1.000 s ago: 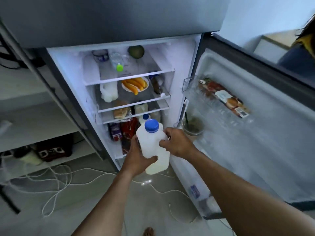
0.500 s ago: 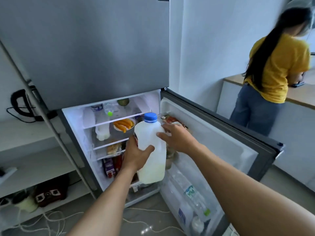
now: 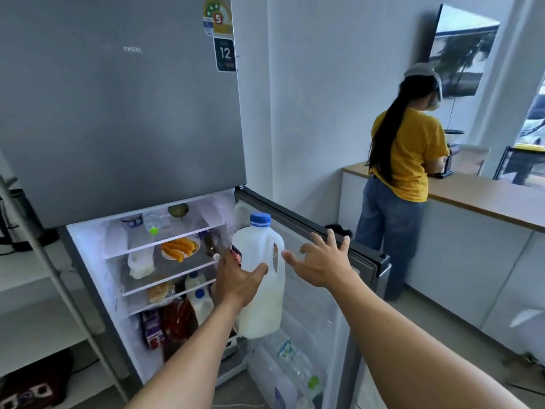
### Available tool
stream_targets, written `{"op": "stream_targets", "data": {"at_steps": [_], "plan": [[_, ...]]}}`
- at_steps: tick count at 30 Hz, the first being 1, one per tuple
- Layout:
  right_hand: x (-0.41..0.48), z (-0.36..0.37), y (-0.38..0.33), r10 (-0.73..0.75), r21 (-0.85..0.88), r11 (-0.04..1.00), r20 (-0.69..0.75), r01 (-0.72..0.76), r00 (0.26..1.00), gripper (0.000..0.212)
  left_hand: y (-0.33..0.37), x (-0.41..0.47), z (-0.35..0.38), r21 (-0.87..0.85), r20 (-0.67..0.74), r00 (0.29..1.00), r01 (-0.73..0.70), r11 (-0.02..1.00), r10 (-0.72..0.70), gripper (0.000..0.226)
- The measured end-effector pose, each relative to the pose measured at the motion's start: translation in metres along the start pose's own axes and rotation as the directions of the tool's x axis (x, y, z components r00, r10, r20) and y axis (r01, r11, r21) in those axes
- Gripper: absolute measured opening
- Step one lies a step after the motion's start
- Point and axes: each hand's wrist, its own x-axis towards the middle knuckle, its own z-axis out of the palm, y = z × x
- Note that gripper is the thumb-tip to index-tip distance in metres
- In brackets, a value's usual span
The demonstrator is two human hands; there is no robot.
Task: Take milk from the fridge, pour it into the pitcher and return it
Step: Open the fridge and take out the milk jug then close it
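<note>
My left hand (image 3: 237, 280) is wrapped around a white plastic milk jug (image 3: 261, 302) with a blue cap, held upright in front of the open lower fridge compartment (image 3: 174, 270). The jug is roughly a third full of milk. My right hand (image 3: 323, 262) hovers just right of the jug's handle, fingers spread, touching nothing, in front of the open fridge door (image 3: 321, 240). No pitcher is in view.
Inside the fridge sit a plate of orange food (image 3: 180, 248), two more blue-capped jugs (image 3: 200, 299) and packets. Water bottles (image 3: 298, 361) stand in the door bin. A person in a yellow shirt (image 3: 404, 154) stands at the wooden counter (image 3: 489, 196) to the right. Shelving (image 3: 32, 290) is at left.
My right hand has let go of the jug and opened beside it. My left hand alone holds the jug, lifted clear of the fridge. My view has tilted upward.
</note>
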Motion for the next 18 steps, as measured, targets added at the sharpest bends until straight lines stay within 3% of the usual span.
{"op": "stream_targets", "data": {"at_steps": [9,14,18], "plan": [[-0.021,0.0,-0.027,-0.01,-0.105,0.994,-0.028,0.007,1.0,0.089,-0.008,-0.022,-0.015,0.006,-0.135,0.991,0.016,1.0,-0.015,0.101],[-0.029,0.009,-0.062,0.04,-0.172,0.983,-0.131,-0.062,0.991,0.071,-0.017,-0.034,-0.042,0.041,-0.21,0.977,0.034,0.999,-0.025,0.097],[-0.037,0.007,-0.097,0.022,-0.288,0.956,-0.092,-0.048,0.996,0.056,-0.023,-0.042,-0.071,0.052,-0.3,0.952,0.082,0.995,-0.063,0.095]]}}
